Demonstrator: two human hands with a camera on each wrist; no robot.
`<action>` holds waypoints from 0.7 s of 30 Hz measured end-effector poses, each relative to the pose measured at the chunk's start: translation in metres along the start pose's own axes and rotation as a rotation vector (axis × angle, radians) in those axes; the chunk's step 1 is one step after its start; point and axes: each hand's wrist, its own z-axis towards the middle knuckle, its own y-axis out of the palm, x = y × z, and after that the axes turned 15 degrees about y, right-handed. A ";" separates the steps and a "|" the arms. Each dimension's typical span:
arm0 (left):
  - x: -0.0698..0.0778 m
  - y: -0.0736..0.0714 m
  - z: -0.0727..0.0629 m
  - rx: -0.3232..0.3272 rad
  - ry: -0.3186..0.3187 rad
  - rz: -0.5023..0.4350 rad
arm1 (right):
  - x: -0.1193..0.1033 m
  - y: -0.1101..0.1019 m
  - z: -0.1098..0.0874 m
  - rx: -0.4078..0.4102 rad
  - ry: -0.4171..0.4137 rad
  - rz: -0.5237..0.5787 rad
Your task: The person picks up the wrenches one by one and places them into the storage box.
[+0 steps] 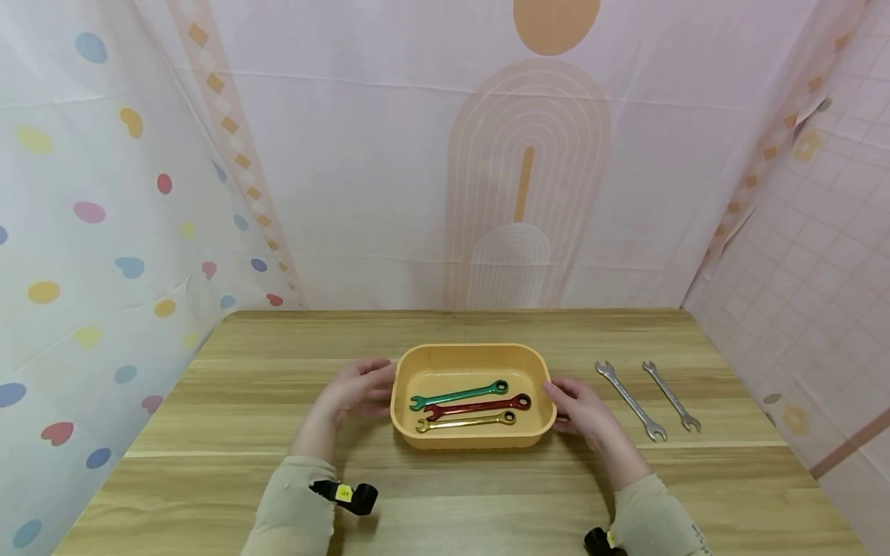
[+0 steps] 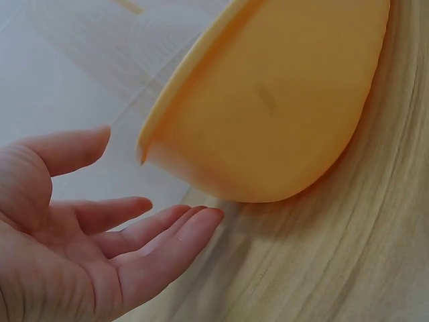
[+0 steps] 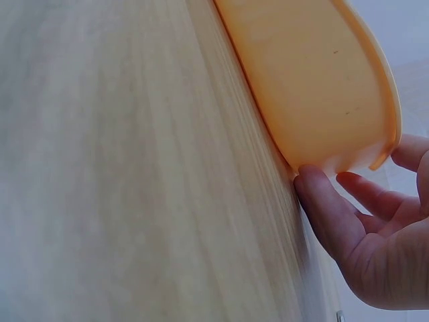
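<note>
A yellow plastic bin (image 1: 473, 442) stands on the table, with a green wrench (image 1: 459, 395), a red wrench (image 1: 478, 407) and a gold wrench (image 1: 467, 421) lying inside it. My left hand (image 1: 358, 388) is at the bin's left end. In the left wrist view its fingers (image 2: 171, 245) are spread loosely, and a gap shows between the thumb and the bin's rim (image 2: 181, 74). At the right end, my right hand (image 1: 580, 409) holds the bin, thumb at the rim and fingertips (image 3: 312, 176) against the end wall low down, as the right wrist view shows.
Right of the bin, two silver open-end wrenches lie slanted on the wooden table: a larger one (image 1: 631, 401) and a smaller one (image 1: 671, 396). Patterned cloth (image 1: 375, 193) hangs behind the table's back edge and along both sides.
</note>
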 end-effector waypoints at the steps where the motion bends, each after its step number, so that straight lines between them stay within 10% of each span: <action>1: -0.001 0.000 0.000 -0.005 -0.005 -0.001 | 0.000 0.000 0.000 -0.001 0.000 0.000; 21: -0.005 0.004 -0.002 -0.060 0.006 -0.007 | -0.001 0.000 -0.001 0.001 0.005 0.000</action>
